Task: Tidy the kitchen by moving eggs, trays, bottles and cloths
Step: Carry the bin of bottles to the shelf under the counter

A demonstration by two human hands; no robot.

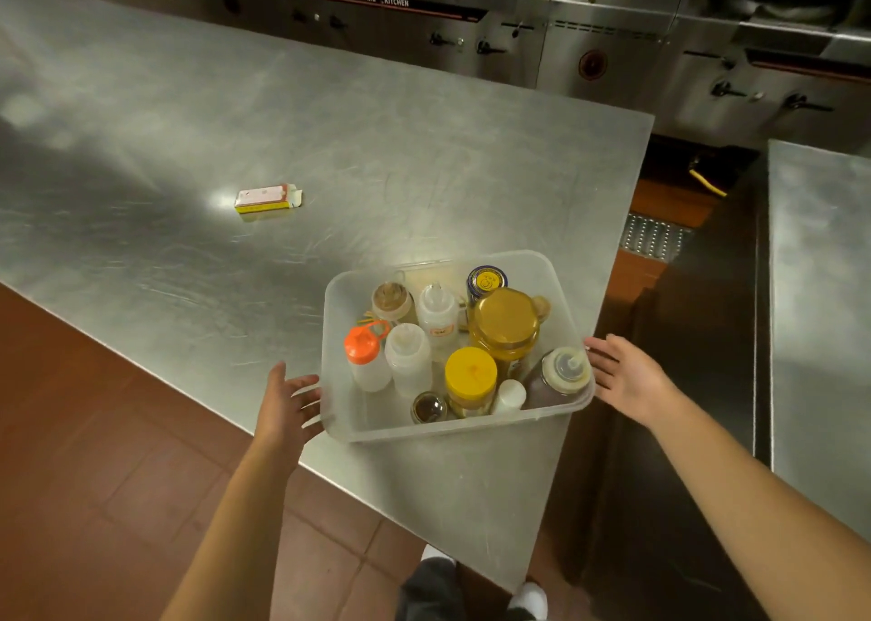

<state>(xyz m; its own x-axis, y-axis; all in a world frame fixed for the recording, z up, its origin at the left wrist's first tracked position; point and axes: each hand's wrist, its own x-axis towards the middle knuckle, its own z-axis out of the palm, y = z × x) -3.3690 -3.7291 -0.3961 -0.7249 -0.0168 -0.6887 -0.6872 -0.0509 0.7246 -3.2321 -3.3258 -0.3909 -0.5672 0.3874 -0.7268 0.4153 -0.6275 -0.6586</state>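
Bottles [407, 356] crowd a clear plastic tray [339, 385] near the steel desk's [188, 149] right edge, left hand [287, 403] and right hand [622, 375] flanking it with fingers spread, gripping nothing.

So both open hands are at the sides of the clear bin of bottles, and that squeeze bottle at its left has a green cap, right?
Not quite: the head view shows the squeeze bottle has an orange cap. The rest holds: left hand and right hand are open beside the clear bin.

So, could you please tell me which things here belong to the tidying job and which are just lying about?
Job:
- clear plastic tray holding the bottles
- orange-capped squeeze bottle
- yellow-lidded jar
- left hand and right hand, open at the tray's sides

Lying about:
- small opened box on the steel counter
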